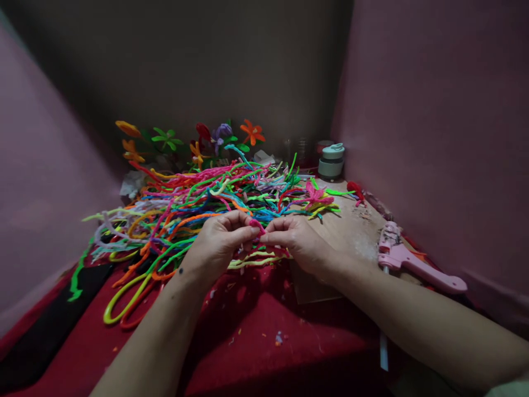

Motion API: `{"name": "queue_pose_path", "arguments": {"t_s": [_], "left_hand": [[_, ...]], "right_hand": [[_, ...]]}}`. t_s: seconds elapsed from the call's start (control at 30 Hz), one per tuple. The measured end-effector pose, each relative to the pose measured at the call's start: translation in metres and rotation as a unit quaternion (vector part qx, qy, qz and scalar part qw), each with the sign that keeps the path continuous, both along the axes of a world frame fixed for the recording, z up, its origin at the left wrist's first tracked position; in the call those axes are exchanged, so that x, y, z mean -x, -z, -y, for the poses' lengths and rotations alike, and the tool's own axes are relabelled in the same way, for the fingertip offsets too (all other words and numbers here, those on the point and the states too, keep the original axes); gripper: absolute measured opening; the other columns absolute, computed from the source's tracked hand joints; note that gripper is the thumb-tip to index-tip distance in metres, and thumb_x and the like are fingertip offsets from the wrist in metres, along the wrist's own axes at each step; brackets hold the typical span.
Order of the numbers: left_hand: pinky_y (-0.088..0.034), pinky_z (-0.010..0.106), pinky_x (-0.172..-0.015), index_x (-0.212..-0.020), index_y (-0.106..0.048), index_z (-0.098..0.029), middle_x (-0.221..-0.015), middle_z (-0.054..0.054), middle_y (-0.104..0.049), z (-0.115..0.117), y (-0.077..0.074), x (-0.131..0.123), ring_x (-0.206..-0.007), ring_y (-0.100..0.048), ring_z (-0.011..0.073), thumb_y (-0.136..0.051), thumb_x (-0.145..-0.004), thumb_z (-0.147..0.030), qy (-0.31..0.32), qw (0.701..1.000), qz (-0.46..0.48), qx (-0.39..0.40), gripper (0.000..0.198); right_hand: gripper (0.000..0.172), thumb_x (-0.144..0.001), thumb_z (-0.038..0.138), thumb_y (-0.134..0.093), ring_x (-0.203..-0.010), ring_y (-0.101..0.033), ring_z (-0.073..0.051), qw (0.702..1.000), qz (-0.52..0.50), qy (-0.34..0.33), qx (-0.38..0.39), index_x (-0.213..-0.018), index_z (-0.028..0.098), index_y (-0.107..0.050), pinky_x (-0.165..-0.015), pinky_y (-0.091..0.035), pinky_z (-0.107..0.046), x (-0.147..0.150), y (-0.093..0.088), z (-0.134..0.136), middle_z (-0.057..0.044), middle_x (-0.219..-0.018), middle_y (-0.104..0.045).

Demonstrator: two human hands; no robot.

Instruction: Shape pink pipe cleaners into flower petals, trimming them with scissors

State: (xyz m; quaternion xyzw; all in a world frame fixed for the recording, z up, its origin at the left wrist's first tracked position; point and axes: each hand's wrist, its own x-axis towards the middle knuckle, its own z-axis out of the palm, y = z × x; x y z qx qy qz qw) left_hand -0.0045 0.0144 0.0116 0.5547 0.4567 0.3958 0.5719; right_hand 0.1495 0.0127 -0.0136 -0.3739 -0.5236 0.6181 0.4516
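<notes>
My left hand point(221, 237) and my right hand point(295, 240) meet at the middle of the view, fingers pinched together on a small pink pipe cleaner piece point(257, 225) held between them. Just behind the hands lies a big tangled heap of pipe cleaners point(198, 204) in many colours, spread over the red cloth point(256, 325). A few pale yellow-green strands point(252, 260) lie under my hands.
Finished pipe-cleaner flowers point(215, 138) stand at the back against the dark wall. A pink glue gun point(407, 259) lies at the right on a board point(351, 231). A green-lidded jar point(331, 161) stands at the back right. Pink walls close in on both sides.
</notes>
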Motion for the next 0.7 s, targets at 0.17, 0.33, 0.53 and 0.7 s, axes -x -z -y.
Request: {"name": "queue_pose_path", "arguments": {"t_s": [0.17, 0.33, 0.53, 0.7], "left_hand": [[-0.034, 0.017, -0.043, -0.071, -0.053, -0.017, -0.055, -0.005, -0.053, -0.002, 0.001, 0.002, -0.043, -0.046, 0.0052, -0.066, -0.065, -0.02, 0.009, 1.0, 0.014, 0.022, 0.014], [-0.036, 0.018, -0.046, -0.071, -0.053, -0.017, -0.058, -0.005, -0.054, -0.001, -0.001, 0.001, -0.045, -0.048, 0.0057, -0.063, -0.065, -0.018, 0.008, 0.999, 0.015, 0.029, 0.012], [-0.028, 0.017, -0.038, -0.066, -0.05, -0.017, -0.052, -0.007, -0.046, -0.001, -0.004, -0.006, -0.038, -0.04, 0.0039, -0.058, -0.062, -0.014, -0.014, 0.999, -0.039, 0.001, 0.01], [-0.027, 0.016, -0.037, -0.069, -0.048, -0.018, -0.05, -0.009, -0.043, 0.0, -0.005, -0.012, -0.036, -0.035, 0.0034, -0.054, -0.064, -0.013, -0.023, 0.989, -0.108, -0.1, 0.009]], "right_hand": [[0.012, -0.059, 0.02, -0.063, -0.045, -0.038, -0.006, 1.0, -0.018, -0.003, 0.008, -0.053, 0.014, -0.055, -0.047, -0.027, -0.022, 0.001, 0.001, 0.0, 0.005, -0.047, -0.048], [0.013, -0.06, 0.021, -0.062, -0.044, -0.035, -0.006, 1.0, 0.009, 0.004, -0.004, -0.052, 0.015, -0.054, -0.046, -0.025, -0.022, 0.001, 0.002, -0.001, 0.006, -0.045, -0.045], [0.012, -0.062, 0.02, -0.058, -0.049, -0.036, -0.007, 0.992, 0.1, 0.035, -0.068, -0.052, 0.015, -0.052, -0.048, -0.028, -0.022, 0.001, 0.002, 0.0, 0.005, -0.049, -0.045], [0.011, -0.063, 0.018, -0.054, -0.05, -0.036, -0.008, 0.986, 0.132, 0.052, -0.09, -0.052, 0.015, -0.052, -0.048, -0.028, -0.021, -0.001, 0.001, 0.001, 0.004, -0.05, -0.044]]}}
